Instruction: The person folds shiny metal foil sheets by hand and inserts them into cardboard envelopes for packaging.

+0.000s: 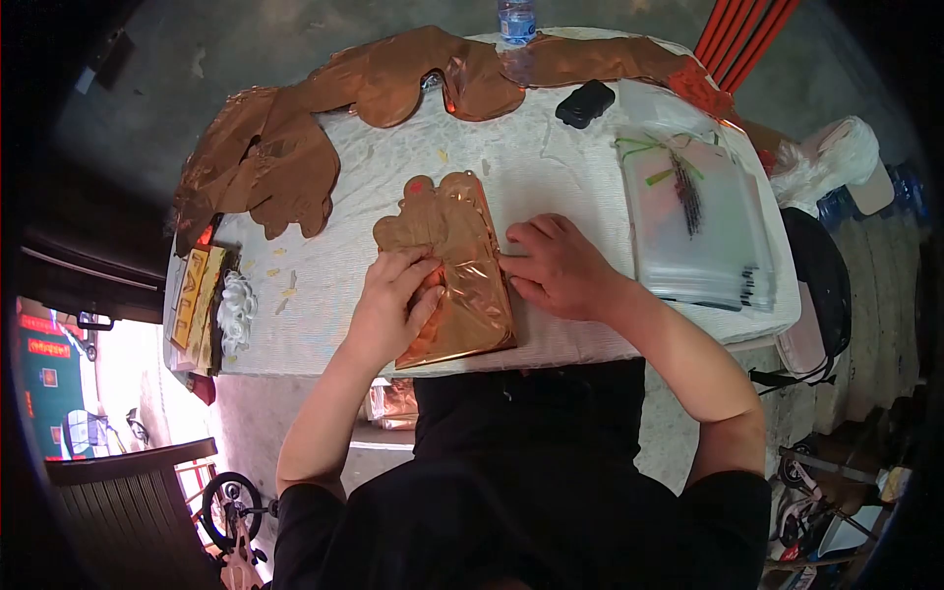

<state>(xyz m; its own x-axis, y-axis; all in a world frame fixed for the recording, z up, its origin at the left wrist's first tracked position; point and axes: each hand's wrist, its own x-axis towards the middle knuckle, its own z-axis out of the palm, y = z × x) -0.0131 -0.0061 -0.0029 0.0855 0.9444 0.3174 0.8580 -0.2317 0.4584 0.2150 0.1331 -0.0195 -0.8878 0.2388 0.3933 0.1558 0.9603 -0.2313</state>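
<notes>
A stack of flat, shiny copper-coloured foil balloons (472,305) with rounded lobes lies at the table's near edge, in front of my body. My left hand (395,295) is on the left side of the stack, its thumb and fingers closed on a fold of the top foil. Beside the stack's right edge is my right hand (559,265), its fingers bent and somewhat apart, the tips at or very near the edge. I see nothing held in it. A small red mark (416,186) shows on the upper left lobe.
More joined flat foil shapes (393,74) curve along the table's far and left edges. A black object (585,104) lies toward the back. Clear plastic sleeves (708,236) are stacked at right. Yellow packs (197,295) and white bundled material (237,313) sit at left. A bottle (516,22) stands behind.
</notes>
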